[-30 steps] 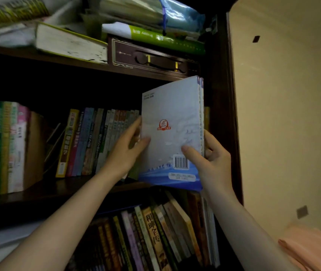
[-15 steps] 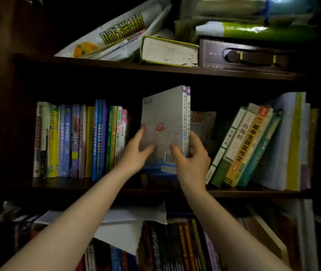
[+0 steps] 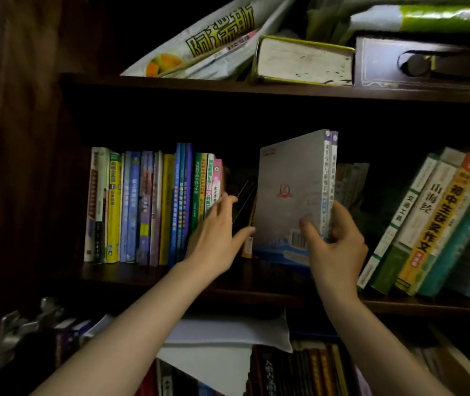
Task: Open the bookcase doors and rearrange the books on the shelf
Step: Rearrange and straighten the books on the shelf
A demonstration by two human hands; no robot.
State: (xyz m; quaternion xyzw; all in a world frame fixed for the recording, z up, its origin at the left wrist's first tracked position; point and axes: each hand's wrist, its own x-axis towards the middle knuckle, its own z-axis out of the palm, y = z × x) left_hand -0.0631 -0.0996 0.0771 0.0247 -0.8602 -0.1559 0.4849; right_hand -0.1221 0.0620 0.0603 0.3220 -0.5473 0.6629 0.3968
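Two grey-covered books point(image 3: 291, 195), held together upright on the middle shelf point(image 3: 256, 284), lower edge at or just above the board; spines face right, a barcode shows low on the facing cover.
Right hand point(image 3: 335, 247): grips the pair at the lower spine corner, thumb point(image 3: 309, 228) across the cover beside the barcode, fingers point(image 3: 342, 215) curled round the spine side.
Left hand point(image 3: 216, 238): fingers straight and loosely spread, holding nothing; fingertips against the last book of the upright row point(image 3: 153, 207), thumb pointing toward the grey cover's lower left edge; contact with that cover cannot be told.
Between thumb and fingertips of the left hand: dark thin books point(image 3: 244, 204), leaning, dimly lit.
Right of the curled fingers, apart from them: leaning books point(image 3: 428, 224), green, white and orange spines, tilted left.
Above both hands, upper shelf: thick book lying flat point(image 3: 304, 61), printed bag point(image 3: 213, 44), dark box with a handle point(image 3: 428, 62).
Below the wrists: white paper sheets point(image 3: 228, 338) over a lower row of books point(image 3: 299, 370).
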